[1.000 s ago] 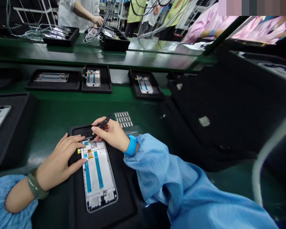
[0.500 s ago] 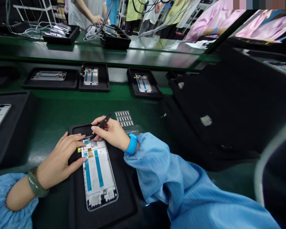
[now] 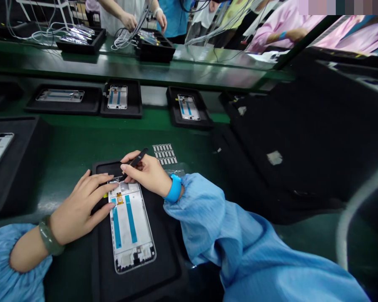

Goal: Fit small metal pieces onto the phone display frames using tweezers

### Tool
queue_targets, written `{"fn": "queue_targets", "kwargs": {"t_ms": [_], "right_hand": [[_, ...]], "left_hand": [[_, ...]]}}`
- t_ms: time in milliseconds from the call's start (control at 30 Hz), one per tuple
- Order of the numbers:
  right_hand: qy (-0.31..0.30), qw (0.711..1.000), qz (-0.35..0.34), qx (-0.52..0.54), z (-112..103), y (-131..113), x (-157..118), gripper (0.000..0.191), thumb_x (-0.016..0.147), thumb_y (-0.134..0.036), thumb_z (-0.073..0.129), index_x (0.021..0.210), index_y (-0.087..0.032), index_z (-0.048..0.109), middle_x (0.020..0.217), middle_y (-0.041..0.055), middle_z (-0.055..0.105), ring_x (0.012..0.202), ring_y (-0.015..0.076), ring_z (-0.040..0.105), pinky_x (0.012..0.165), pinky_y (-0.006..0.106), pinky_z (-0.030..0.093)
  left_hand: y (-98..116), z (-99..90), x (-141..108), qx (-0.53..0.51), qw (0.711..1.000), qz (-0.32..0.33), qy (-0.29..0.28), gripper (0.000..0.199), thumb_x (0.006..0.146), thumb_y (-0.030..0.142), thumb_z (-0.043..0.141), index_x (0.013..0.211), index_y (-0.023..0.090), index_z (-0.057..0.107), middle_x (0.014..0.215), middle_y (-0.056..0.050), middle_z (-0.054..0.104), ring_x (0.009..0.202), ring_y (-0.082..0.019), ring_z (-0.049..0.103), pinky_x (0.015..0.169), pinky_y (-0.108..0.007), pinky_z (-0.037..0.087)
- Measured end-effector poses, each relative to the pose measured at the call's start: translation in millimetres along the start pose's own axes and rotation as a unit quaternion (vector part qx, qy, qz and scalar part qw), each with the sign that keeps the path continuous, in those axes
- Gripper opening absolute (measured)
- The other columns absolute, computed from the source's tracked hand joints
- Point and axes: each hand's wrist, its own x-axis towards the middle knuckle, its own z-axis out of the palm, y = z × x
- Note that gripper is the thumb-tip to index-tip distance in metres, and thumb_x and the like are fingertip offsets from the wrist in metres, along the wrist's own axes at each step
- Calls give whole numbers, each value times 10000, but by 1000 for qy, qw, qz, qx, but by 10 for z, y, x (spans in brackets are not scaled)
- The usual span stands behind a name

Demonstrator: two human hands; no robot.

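Observation:
A white phone display frame (image 3: 131, 226) with two blue strips and a small orange-and-gold part lies on a black mat (image 3: 105, 167). My left hand (image 3: 82, 207) presses its fingertips on the frame's upper left edge. My right hand (image 3: 146, 174) is shut on black tweezers (image 3: 137, 158), and their tip reaches down to the frame's top end. That tip is partly hidden behind my fingers. Just beyond my right hand lies a sheet of small grey labels (image 3: 164, 154). A blue wrist strap (image 3: 174, 189) circles my right wrist.
Black trays holding similar phone frames (image 3: 117, 97) stand along the green bench beyond the mat. A dark cloth (image 3: 302, 126) covers the right side. On the far bench are trays and bundled cables (image 3: 123, 40), with a co-worker's hands (image 3: 129, 20) above them.
The whole view has drifted upward slightly. My hands stay in nearly the same grip on the frame and tweezers. A co-worker in blue has come into view at the far bench.

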Motion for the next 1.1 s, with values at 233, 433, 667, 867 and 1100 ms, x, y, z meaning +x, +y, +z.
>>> {"fn": "queue_targets", "kwargs": {"t_ms": [233,433,667,867,1100], "right_hand": [[0,998,-23,-60,14,-44,-39,214,786,-343,586,940,-198,553,714,-17,609,634,127,655,614,257,539],[75,993,-31,87,-15,-140,43,282,746,-382,623,925,-200,504,759,-24,593,644,107,649,612,241,554],[8,999,-24,43,16,-44,121,226,800,-331,558,971,-204,483,755,-23,576,713,117,648,668,266,556],[-24,995,-68,-74,-23,13,83,234,838,-305,501,1046,-201,472,790,-1,594,746,130,637,729,295,527],[-23,984,-100,-148,-22,-61,69,201,818,-279,502,1002,-198,504,820,5,597,757,133,621,726,284,509]], "left_hand": [[142,-45,36,88,996,-11,-8,409,870,357,419,1270,271,421,1257,-70,495,1192,-237,431,1063,-540,229],[234,-16,42,103,994,-27,18,369,857,305,415,1218,252,463,1248,-81,507,1170,-251,451,1048,-580,210],[206,48,16,78,996,-47,16,391,863,296,406,1250,244,417,1274,-81,475,1214,-240,402,1056,-560,215],[205,52,16,69,996,-51,11,413,861,285,408,1272,242,406,1282,-83,458,1216,-243,393,1061,-552,217],[189,67,14,41,997,-57,16,436,852,281,415,1287,252,402,1289,-77,454,1220,-256,394,1056,-561,229]]}}
